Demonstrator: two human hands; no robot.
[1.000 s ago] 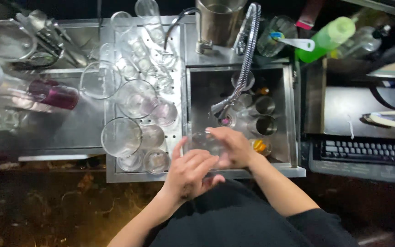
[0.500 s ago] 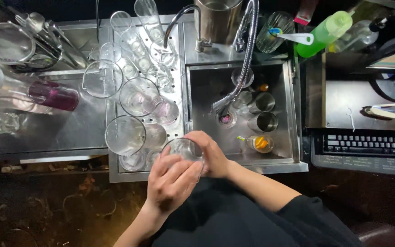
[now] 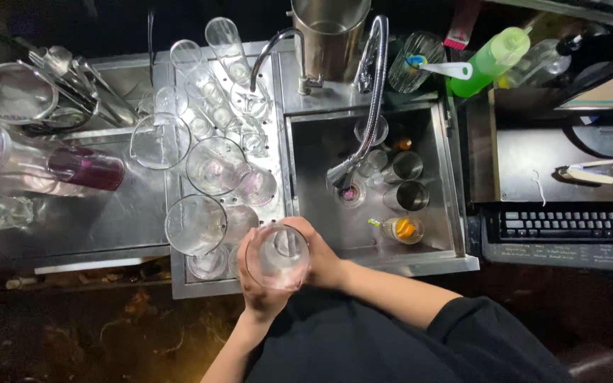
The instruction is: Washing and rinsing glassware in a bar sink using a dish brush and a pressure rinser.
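Both hands hold one clear glass (image 3: 277,257) upright above the front edge of the steel table (image 3: 94,227), mouth toward the camera. Left grip (image 3: 260,291) wraps the glass from the near side, fingers closed round its wall; right grip (image 3: 321,259) clamps the far side, thumb along the rim. Judging by the pose, the glass is being carried or checked between the draining rack (image 3: 271,163) and the sink (image 3: 335,152). A next move would call for a steady, level hold and a free spot among the crowded glasses.

Left of the glass, a wide tumbler (image 3: 194,225) stands on the rack, close by. Right of it, the sink holds metal cups (image 3: 407,181) and a small glass with orange peel (image 3: 402,229).

The glass looks empty, tall and straight-walled, with a faint cloudy film inside.
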